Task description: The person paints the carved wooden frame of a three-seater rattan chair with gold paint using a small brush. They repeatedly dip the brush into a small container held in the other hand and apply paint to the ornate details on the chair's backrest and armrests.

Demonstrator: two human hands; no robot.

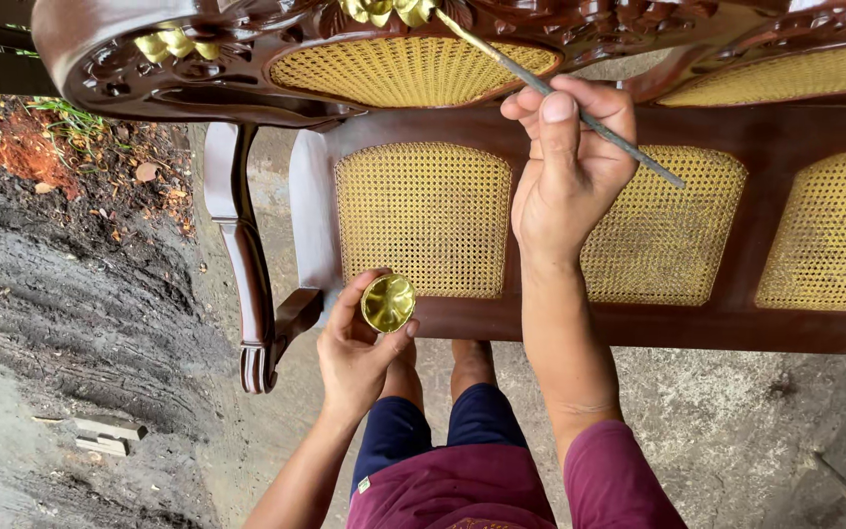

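Note:
My right hand grips a thin grey paintbrush, its tip resting on a gold-painted carved flower at the top of a dark brown wooden bench. The bench has woven yellow cane panels in its back and seat. My left hand holds a small round container of gold paint low in front of the seat's edge. More gold carving shows on the backrest's left end.
The bench's curved wooden leg stands at the left on concrete ground. Dark wet soil, reddish earth and weeds lie to the left. A small block rests on the ground. My knees are below.

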